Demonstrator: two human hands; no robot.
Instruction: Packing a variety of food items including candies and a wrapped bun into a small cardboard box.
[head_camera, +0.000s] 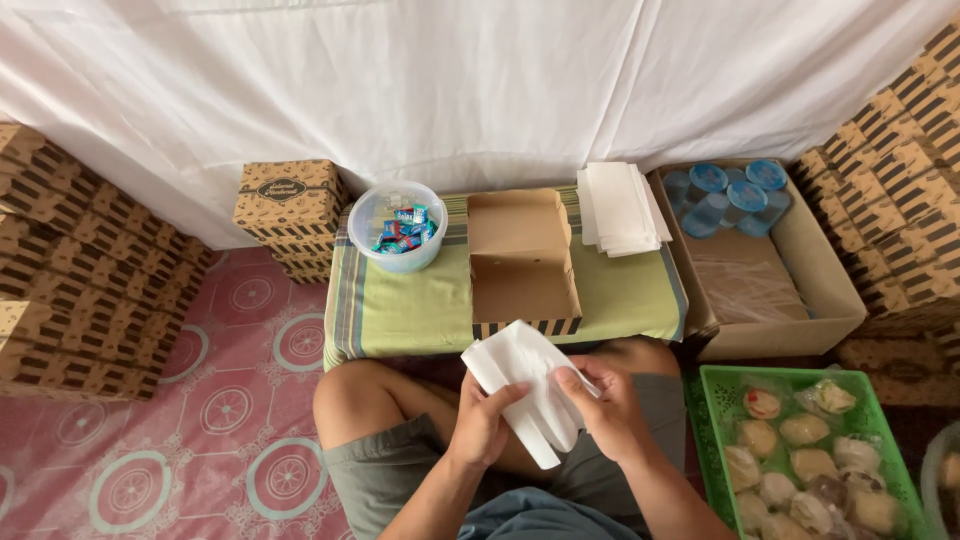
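Holding white paper (523, 388) in both hands, left hand (483, 423) and right hand (607, 405) pinching it, just below open box (522, 262), as if separating a sheet.

You hold a white paper sheet (525, 385), folded and slightly creased, tilted diagonally at lower centre of the frame, its upper corner overlapping the open cardboard box's striped front edge.
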